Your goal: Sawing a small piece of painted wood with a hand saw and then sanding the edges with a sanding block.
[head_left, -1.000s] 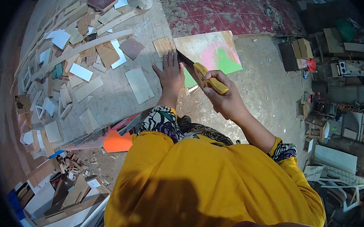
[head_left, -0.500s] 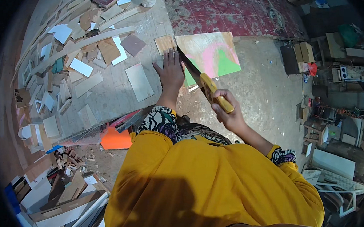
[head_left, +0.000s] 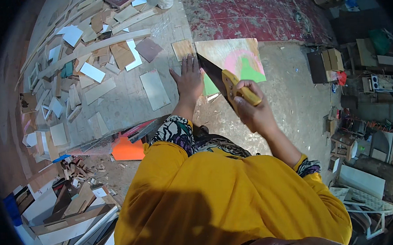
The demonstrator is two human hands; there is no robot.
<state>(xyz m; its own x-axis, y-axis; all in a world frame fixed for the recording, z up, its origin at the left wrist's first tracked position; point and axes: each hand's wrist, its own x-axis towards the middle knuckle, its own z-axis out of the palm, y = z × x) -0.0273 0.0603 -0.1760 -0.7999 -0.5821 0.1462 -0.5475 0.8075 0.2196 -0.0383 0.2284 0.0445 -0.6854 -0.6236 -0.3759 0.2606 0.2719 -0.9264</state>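
1. Head view: a saw (head_left: 221,82) with a dark blade and yellow handle is angled down across the near edge of a board (head_left: 235,58), a flat plywood sheet with pink and green paint, lying half on the surface (head_left: 127,104) and jutting out over the floor (head_left: 290,97).
2. Right hand (head_left: 252,109) has its fingers wrapped tight round the saw handle.
3. Left hand (head_left: 188,80) lies flat with fingers spread, pressing on the board's left edge, just beside the blade.
4. Risk, as I judge it: the blade runs close to the left hand, so a slip or a jump out of the cut could reach those fingers; the overhanging part may also sag and pinch the blade.
5. Whether the teeth are already in the wood is hard to tell here.
6. Offcuts (head_left: 93,73), thin, pale and rectangular, litter the rough, dusty surface; an orange sheet (head_left: 128,150) lies below its edge.
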